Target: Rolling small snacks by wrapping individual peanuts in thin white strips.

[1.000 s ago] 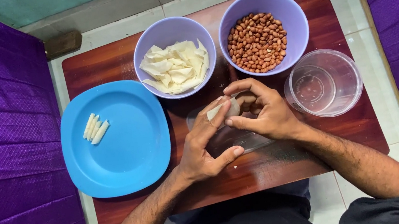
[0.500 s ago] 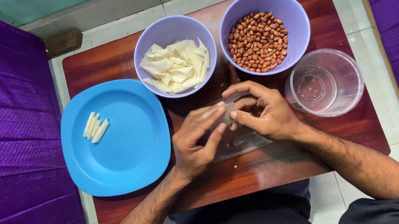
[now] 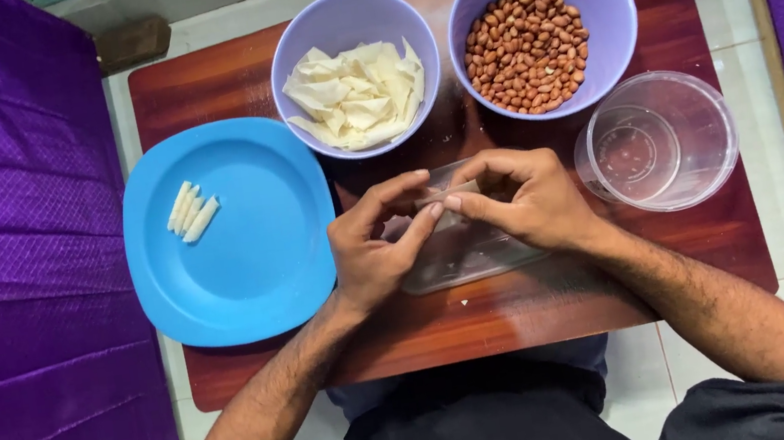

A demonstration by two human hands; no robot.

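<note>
Both hands meet over a clear flat plastic tray (image 3: 478,261) at the middle of the small wooden table (image 3: 525,308). My left hand (image 3: 377,247) and my right hand (image 3: 526,200) pinch a pale thin pastry wrapper (image 3: 444,195) between their fingertips; it looks partly rolled. What is inside the roll is hidden. Behind the hands stand a lilac bowl of pale wrapper sheets (image 3: 357,93) and a lilac bowl of brown peanuts (image 3: 526,51).
A blue plate (image 3: 256,258) at the left holds several small finished pale rolls (image 3: 191,211). A clear round plastic container (image 3: 659,142) sits at the right. Purple quilted fabric (image 3: 12,250) flanks the table on both sides; a tiled floor lies beyond.
The fingertips of both hands have drawn closer together and worked the wrapper into a tighter, flatter roll. Bowls, plate and container have stayed put.
</note>
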